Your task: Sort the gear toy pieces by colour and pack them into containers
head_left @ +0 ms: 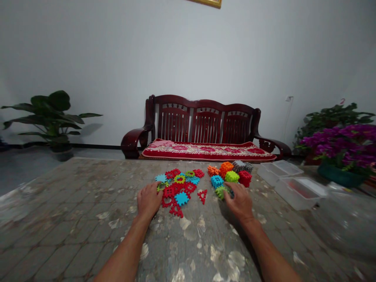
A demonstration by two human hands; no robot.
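A loose pile of flat, notched interlocking plastic pieces lies on the table: red pieces (178, 188), a blue square (181, 198) and a light green frame piece (179, 179). My left hand (149, 199) is at the pile's left edge, fingers curled at a green piece (161, 186). To the right, my right hand (240, 200) has its thumb and fingers around a green notched piece (220, 192); its far fingers are partly hidden. Just beyond are a blue block (217, 181), a yellow-green block (232, 176) and a red block (244, 178). A red triangle (202, 196) lies alone between both groups.
Orange pieces (226, 169) and grey pieces (239, 166) stand behind the blocks. Clear plastic boxes (296, 201) and a crumpled clear bag (349, 219) sit on the right. A purple flower pot (337, 174) is beyond them. A wooden bench (205, 121) stands behind the patterned table (88, 219).
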